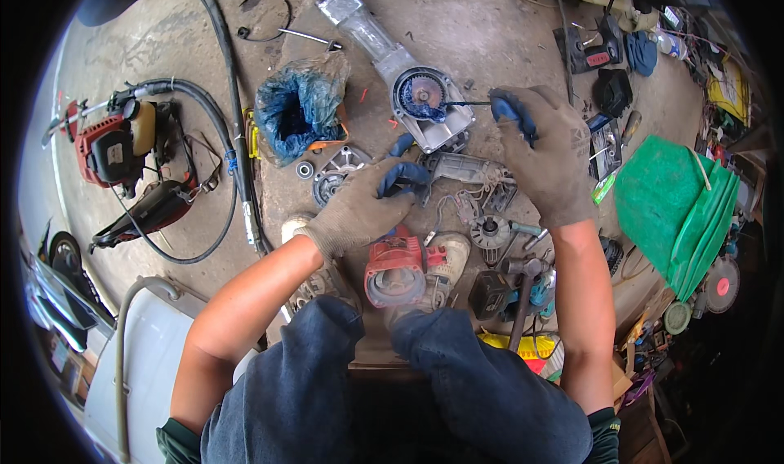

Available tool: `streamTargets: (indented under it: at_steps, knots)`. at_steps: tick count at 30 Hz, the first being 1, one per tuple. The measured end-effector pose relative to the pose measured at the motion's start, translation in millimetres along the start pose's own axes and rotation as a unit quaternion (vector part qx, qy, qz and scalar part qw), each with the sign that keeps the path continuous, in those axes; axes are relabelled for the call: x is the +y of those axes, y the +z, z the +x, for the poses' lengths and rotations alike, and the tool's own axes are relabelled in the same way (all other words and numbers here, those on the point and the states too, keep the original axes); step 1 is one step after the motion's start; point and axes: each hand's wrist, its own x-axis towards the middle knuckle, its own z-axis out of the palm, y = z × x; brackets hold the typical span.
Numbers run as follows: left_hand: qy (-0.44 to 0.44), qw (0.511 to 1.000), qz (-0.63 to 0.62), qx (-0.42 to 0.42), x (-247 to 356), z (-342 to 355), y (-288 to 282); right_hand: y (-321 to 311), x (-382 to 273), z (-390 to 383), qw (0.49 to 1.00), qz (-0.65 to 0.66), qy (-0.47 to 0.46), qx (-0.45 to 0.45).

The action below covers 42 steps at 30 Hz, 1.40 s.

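Note:
A grey metal gear housing (452, 132) lies in front of me, its long tube running toward the far left. Inside it sits a round gear (422, 93) smeared with blue grease. My right hand (541, 149), in a brown glove with blue fingertips, is closed on a thin dark rod (468, 103). The rod's tip touches the grease at the gear's edge; its held end is hidden. My left hand (363, 209), gloved alike, hovers just short of the housing with thumb and fingers apart, nothing visible in it. A plastic bag of blue grease (300, 109) stands left of the housing.
Close to my shoes are a red tool housing (394, 272), a motor part (490, 234), a hammer (523, 292) and a metal cover (333, 178). A red engine brush cutter (114, 149) and hose lie left. Green folded sheeting (674, 211) and tool clutter fill the right.

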Motion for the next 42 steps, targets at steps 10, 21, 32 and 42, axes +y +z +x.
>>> streamTargets:
  at_steps: [10,21,32,42]
  knots:
    - [-0.026,1.000,-0.002,-0.002,8,-1,0,5,-3,6,1.000,0.013,0.010,0.019]
    - [-0.024,1.000,-0.009,0.000,5,0,2,7,2,7,0.999,0.028,0.045,0.011]
    - [-0.027,0.999,-0.023,-0.009,14,0,-1,10,2,-5,0.999,0.037,0.020,0.004]
    - [-0.046,0.999,0.000,-0.023,14,0,-2,5,0,-30,0.997,0.064,0.046,0.024]
